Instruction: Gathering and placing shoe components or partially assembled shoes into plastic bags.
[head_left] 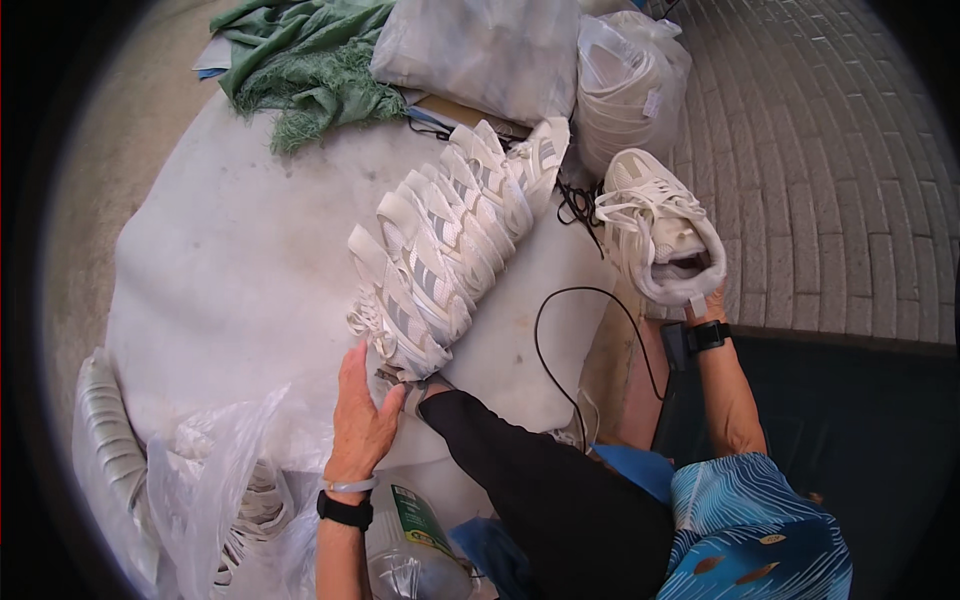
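On the right, my right hand (712, 306) holds up a cream sneaker (650, 225) with pale laces, its opening facing me. Most of that hand is hidden behind the heel. My left hand (364, 420) is open, thumb apart from the stretched fingers, at the near end of a row of nested white and grey shoe uppers (440, 245). Its fingertips reach close to the lowest upper; whether they touch it I cannot tell. The row lies slantwise on a whitish sheet (230, 260).
Beyond the row are a green frayed cloth (310, 75), a large pale plastic sack (480, 55) and a clear bag of pale rolled material (630, 90). A thin black cable (580, 290) loops at the right. Clear plastic bags (215, 490) and a plastic jug (415, 550) stand nearby.
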